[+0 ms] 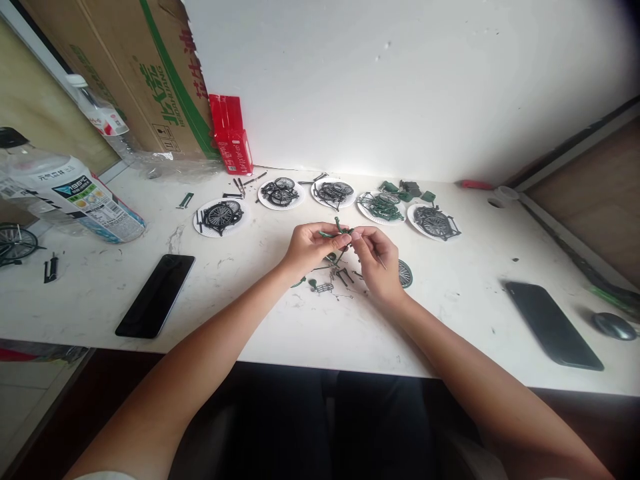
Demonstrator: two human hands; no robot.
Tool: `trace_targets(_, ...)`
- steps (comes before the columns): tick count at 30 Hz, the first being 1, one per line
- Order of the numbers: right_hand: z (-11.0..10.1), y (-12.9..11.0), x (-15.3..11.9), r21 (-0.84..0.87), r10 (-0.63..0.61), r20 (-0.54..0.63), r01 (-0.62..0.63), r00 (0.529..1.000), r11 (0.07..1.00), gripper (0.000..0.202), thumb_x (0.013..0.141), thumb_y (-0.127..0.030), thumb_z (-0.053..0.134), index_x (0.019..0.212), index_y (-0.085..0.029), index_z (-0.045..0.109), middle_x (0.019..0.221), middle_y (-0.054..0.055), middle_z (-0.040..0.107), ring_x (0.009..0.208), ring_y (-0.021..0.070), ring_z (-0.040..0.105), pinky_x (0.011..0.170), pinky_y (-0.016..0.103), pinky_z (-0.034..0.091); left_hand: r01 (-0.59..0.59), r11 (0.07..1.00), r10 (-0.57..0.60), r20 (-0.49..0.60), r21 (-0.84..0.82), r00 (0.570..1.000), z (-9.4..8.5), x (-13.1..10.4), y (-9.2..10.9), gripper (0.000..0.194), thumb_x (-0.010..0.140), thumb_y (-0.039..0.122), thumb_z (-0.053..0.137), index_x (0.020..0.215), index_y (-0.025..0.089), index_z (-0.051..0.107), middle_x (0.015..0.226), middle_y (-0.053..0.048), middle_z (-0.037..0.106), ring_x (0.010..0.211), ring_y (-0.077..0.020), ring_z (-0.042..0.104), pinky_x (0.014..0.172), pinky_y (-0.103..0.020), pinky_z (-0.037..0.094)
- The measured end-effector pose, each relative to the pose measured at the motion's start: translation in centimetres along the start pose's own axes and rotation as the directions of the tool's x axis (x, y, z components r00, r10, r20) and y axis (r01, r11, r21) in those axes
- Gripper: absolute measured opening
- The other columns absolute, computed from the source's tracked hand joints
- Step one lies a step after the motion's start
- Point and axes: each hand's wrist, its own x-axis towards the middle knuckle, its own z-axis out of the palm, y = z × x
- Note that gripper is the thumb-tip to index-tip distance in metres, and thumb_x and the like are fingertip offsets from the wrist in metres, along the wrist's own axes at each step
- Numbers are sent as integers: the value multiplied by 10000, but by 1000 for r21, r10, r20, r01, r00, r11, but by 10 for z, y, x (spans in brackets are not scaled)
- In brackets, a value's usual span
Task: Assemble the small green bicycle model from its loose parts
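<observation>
Over the middle of the white table (280,333), my left hand (313,248) pinches a small dark green part (338,225) that sticks up between the fingers. My right hand (376,261) closes on the same part from the right, and the two hands nearly touch. Fingers hide much of the part. Beneath them lie loose pieces: a small metal rack (325,288), thin dark rods (344,277) and a curved green piece (299,282). A spoked wheel (405,274) rests just right of my right hand, partly covered by it.
Several white plates with model bicycle parts stand behind, one at the left (200,230). A black phone (156,297) and a large bottle (95,203) are left. A dark flat device (554,325) and a mouse (614,326) lie right. A red box (233,137) stands by a cardboard box (145,73).
</observation>
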Motion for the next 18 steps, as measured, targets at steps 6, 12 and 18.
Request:
trace_targets(6, 0, -4, 2, 28, 30, 1, -30, 1000, 999, 347, 971, -574, 715, 943, -229, 692, 783, 8, 582, 705, 163, 493, 626, 306, 427, 5, 1000, -5, 5, 13, 1000, -1, 0, -1, 464, 672, 434, 1016, 1004, 155, 852, 973, -93, 814, 855, -211, 765, 813, -351, 617)
trace_targets(12, 0, -6, 3, 59, 53, 30, -55, 998, 997, 348, 961, -568, 733, 943, -222, 699, 794, 8, 615, 731, 164, 536, 699, 320, 491, 4, 999, -5, 9, 35, 1000, -4, 1, -4, 495, 699, 464, 997, 1063, 163, 848, 1004, -96, 808, 835, -190, 747, 801, -338, 611)
trace_targets(18, -1, -4, 5, 54, 72, 50, -74, 996, 996, 384, 952, -603, 738, 949, -220, 714, 843, 20, 650, 766, 168, 549, 704, 319, 489, -41, 995, 40, 9, 94, 999, -5, 2, -6, 503, 700, 489, 989, 1058, 164, 852, 1073, -109, 811, 854, -193, 739, 797, -332, 607)
